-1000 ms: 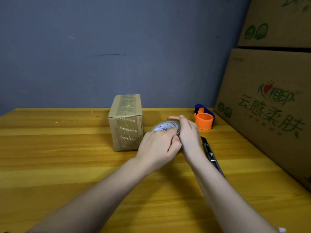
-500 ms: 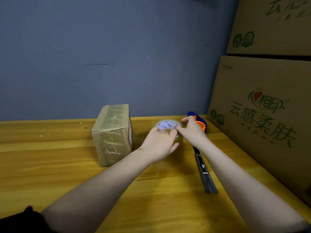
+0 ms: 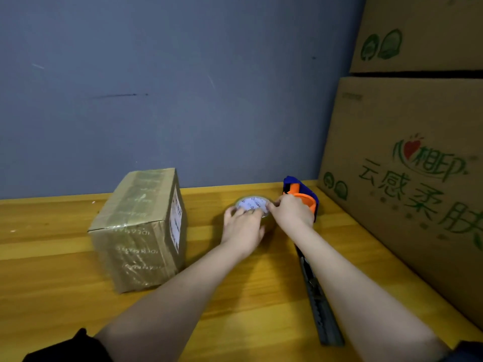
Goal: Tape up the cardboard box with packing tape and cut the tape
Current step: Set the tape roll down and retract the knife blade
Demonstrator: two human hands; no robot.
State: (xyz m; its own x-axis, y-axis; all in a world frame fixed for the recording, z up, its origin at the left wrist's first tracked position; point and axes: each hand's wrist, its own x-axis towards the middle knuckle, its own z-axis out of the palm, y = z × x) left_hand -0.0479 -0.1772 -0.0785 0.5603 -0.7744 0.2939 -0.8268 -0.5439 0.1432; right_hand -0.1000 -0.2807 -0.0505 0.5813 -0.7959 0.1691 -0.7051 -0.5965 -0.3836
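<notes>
Change: both hands have stayed on the tape roll; the view has shifted.
Left hand: fingers curled over the roll's near rim.
Right hand: fingertips pinching its right edge.
Cardboard box: left of the roll, apart, already taped.
Open room: bare table left of the box; a utility knife lies right of the roll.

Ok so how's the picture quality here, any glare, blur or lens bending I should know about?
Head view: dim, warm lighting. Glare streaks shine off the tape on the small cardboard box, hiding some print. The tape roll label is too soft to read, as both hands, left and right, hold it. Wide-angle bending tilts the big cartons and stretches the utility knife near the edge.
</notes>
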